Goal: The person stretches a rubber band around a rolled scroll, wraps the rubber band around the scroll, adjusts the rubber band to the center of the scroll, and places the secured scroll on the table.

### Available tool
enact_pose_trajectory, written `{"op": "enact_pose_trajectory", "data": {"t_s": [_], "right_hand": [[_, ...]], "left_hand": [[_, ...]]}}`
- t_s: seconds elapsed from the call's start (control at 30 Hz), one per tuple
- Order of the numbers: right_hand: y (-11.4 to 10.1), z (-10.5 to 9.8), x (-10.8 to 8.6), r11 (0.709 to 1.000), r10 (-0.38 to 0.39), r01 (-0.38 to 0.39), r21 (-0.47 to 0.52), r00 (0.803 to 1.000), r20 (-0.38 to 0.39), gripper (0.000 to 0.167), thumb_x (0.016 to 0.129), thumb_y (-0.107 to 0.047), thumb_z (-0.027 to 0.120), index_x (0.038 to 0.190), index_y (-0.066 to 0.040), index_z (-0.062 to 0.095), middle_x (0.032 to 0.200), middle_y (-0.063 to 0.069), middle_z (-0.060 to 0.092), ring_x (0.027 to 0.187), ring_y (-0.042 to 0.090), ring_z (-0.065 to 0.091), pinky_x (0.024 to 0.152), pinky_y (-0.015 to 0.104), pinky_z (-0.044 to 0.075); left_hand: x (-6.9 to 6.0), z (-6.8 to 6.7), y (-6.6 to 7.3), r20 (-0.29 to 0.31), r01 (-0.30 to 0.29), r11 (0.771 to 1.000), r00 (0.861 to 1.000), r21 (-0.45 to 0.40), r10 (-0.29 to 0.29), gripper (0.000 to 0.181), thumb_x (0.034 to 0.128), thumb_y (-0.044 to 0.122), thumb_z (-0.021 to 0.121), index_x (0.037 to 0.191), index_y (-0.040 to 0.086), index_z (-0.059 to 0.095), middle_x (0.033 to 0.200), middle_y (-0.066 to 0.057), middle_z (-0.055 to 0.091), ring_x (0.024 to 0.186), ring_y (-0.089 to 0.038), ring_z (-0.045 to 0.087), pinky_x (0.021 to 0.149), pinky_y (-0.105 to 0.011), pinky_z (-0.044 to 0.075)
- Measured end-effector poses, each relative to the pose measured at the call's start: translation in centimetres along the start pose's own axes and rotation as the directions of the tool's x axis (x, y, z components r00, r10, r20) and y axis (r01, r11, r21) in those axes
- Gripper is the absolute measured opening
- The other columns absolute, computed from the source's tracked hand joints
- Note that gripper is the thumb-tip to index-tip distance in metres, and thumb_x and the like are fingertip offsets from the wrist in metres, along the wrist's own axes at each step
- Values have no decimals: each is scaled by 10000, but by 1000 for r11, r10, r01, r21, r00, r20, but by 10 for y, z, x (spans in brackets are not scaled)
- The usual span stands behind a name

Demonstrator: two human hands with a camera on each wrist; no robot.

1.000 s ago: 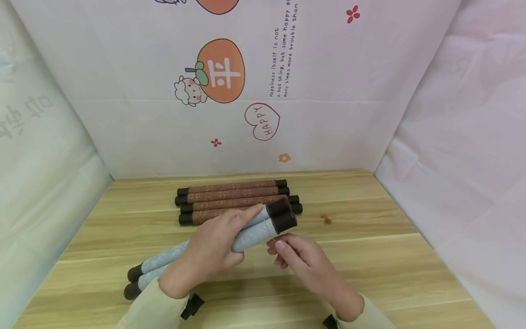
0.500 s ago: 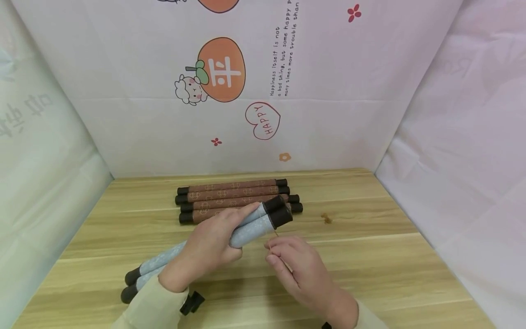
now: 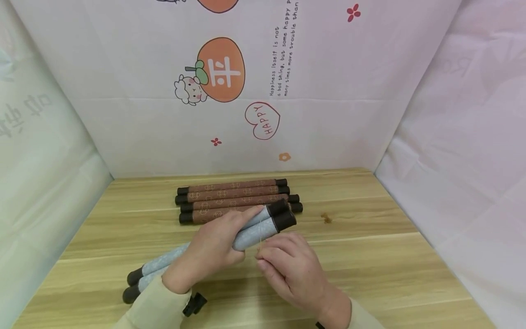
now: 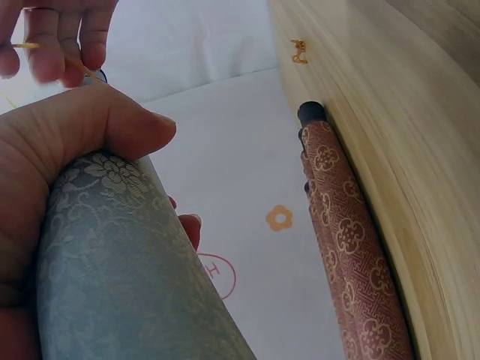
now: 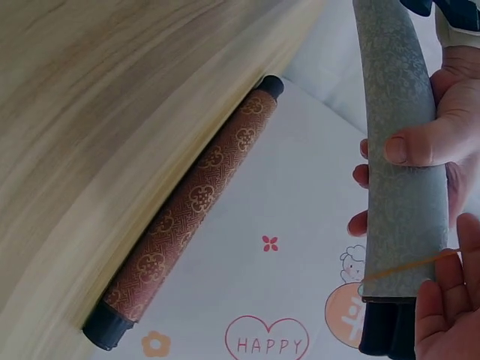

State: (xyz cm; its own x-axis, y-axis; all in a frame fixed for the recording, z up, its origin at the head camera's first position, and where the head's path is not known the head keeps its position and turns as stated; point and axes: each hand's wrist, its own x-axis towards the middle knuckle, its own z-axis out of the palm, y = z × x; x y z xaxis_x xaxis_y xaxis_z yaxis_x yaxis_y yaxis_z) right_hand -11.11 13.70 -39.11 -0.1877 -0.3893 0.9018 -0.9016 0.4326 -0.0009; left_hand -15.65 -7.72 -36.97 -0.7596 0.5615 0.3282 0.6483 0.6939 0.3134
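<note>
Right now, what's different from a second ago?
The right hand has moved slightly toward the left hand, drawing the thin band along the blue scrolls, away from their black ends. The left hand's grip and the brown scrolls look unchanged.

A pale wooden desk (image 3: pixel 394 274) with yellowish grain running from side to side fills the lower half of the head view, its far edge crossing the frame near mid-height and its sides spreading toward the bottom corners. Directly on it, just above the lower centre of the frame, lie four brown patterned scrolls (image 3: pixel 234 193) with black ends, close side by side, the lower two reaching further right and the lowest partly hidden. Right of them lies a small orange-brown tangle (image 3: pixel 326 218), apparently of thin loops
</note>
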Motion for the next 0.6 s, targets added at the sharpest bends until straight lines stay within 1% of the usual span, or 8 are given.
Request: {"op": "enact_pose_trajectory", "data": {"t_s": [0.1, 0.2, 0.37, 0.43, 0.5, 0.6], "right_hand": [[1, 1, 0, 1000, -8, 9, 19, 1000, -17, 239, 1077, -211, 568, 956, -92, 737, 887, -7, 712, 882, 199, 690, 836, 356, 570], [2, 2, -3, 999, -6, 7, 50, 1000, -31, 242, 1074, -185, 569, 945, -63, 733, 860, -2, 711, 819, 159, 685, 853, 363, 595], [2, 0, -7, 998, -6, 9, 68, 999, -51, 241, 1066, -170, 582, 916, -49, 726, 789, -27, 660, 731, 101, 637, 879, 386, 612], [2, -1, -7, 997, -20, 25, 72, 998, -62, 246, 1062, -165, 585, 891, -50, 719, 747, -48, 614, 698, 85, 604, 860, 386, 618], [2, -2, -7, 995, -54, 60, 76, 995, -83, 256, 1054, -155, 593, 857, -42, 711, 712, -57, 574, 672, 81, 578, 831, 382, 622], [2, -4, -6, 990, -97, 109, 93, 988, -118, 267, 1037, -133, 611, 804, -34, 696, 684, -55, 559, 651, 79, 564, 806, 367, 626]], "left_hand": [[0, -1, 0, -9, 8, 1000, 1000, -2, -8, 1035, 681, 78, 852, 1601, 271, 421, 1243, -8, 695, 959, -123, 624, 777, -346, 553], [0, -2, 0, -25, 18, 1000, 1000, -4, -18, 1042, 673, 75, 856, 1601, 277, 425, 1236, 1, 699, 948, -115, 626, 753, -336, 548], [0, -6, -3, -65, 21, 1000, 998, -24, -22, 1050, 646, 59, 856, 1590, 267, 447, 1165, 23, 707, 889, -103, 622, 709, -308, 533], [0, -7, -5, -75, 23, 999, 997, -27, -25, 1055, 637, 55, 857, 1587, 269, 452, 1152, 24, 709, 883, -105, 627, 708, -306, 537], [0, -8, -7, -78, 31, 999, 996, -33, -33, 1054, 639, 55, 856, 1586, 278, 451, 1159, 22, 710, 888, -108, 632, 712, -311, 537], [-1, -9, -10, -75, 50, 998, 996, -45, -53, 1053, 651, 57, 854, 1590, 293, 440, 1183, 11, 709, 902, -120, 638, 725, -328, 539]]}}
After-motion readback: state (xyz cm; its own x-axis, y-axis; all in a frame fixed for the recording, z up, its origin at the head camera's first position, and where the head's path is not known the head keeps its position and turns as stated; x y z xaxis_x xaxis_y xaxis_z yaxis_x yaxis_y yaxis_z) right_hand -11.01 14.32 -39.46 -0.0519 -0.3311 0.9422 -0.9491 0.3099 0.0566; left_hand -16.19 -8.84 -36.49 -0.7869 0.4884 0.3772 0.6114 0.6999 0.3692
